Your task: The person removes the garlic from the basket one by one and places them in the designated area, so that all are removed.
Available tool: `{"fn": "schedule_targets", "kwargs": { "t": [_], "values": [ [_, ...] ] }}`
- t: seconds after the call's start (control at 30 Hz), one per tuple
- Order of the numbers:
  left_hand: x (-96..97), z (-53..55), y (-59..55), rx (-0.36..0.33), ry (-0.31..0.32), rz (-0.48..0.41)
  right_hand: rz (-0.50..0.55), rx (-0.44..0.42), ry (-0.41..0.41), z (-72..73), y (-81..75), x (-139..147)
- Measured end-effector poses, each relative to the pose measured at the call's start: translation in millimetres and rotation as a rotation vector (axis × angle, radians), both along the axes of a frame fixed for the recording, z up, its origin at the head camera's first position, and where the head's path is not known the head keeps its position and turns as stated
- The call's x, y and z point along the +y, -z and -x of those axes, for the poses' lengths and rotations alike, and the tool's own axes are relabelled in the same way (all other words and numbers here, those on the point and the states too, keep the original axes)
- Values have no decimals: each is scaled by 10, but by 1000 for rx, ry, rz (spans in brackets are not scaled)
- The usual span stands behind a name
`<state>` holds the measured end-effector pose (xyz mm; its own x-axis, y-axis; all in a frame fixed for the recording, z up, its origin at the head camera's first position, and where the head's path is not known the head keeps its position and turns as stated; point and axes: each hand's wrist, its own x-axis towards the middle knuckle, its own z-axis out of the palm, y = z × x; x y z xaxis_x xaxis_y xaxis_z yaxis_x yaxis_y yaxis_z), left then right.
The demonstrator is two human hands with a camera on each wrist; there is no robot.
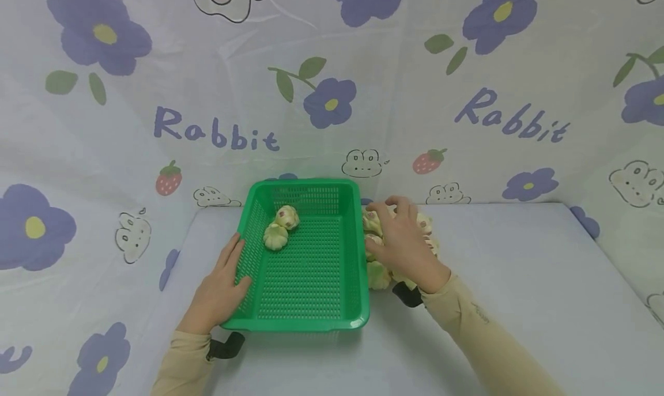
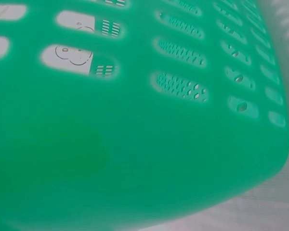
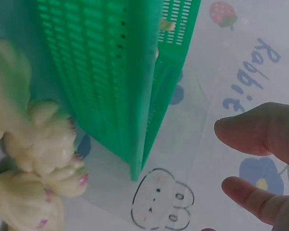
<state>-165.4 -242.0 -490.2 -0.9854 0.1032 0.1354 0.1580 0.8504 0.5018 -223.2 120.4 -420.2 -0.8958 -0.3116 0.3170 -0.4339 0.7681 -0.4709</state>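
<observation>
A green plastic basket [image 1: 295, 325] with perforated walls stands on the table, and two garlic bulbs [image 1: 276, 237] lie together at its far left inside. My left hand [image 1: 220, 292] rests on the basket's left rim, fingers extended and thumb over the edge. Only the green basket wall [image 2: 135, 144] fills the left wrist view; that hand is hidden there. Over a cluster of garlic bulbs [image 1: 378, 276] right of the basket hovers my right hand [image 1: 407, 243]. Its thumb and finger [image 3: 260, 130] are spread apart with nothing between them in the right wrist view.
A white cloth [image 1: 519, 281] covers the table. Behind it hangs a sheet [image 1: 394, 96] printed with purple flowers, rabbits and strawberries. The basket's right wall stands close beside the garlic cluster. Black wrist-worn devices [image 1: 407, 294] show at both wrists.
</observation>
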Motion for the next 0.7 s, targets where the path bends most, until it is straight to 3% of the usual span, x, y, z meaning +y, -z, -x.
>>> {"fn": "schedule_targets", "kwargs": {
  "t": [0.2, 0.47, 0.7],
  "values": [
    [-1, 5, -12, -12, -3, 1, -7, 38, -50, 77, -46, -212],
    [6, 5, -31, -23, -4, -7, -5, 7, -188, 142, -104, -475],
    [18, 0, -64, -35, -5, -18, -56, -42, -223, 228, -113, -676]
  ]
}}
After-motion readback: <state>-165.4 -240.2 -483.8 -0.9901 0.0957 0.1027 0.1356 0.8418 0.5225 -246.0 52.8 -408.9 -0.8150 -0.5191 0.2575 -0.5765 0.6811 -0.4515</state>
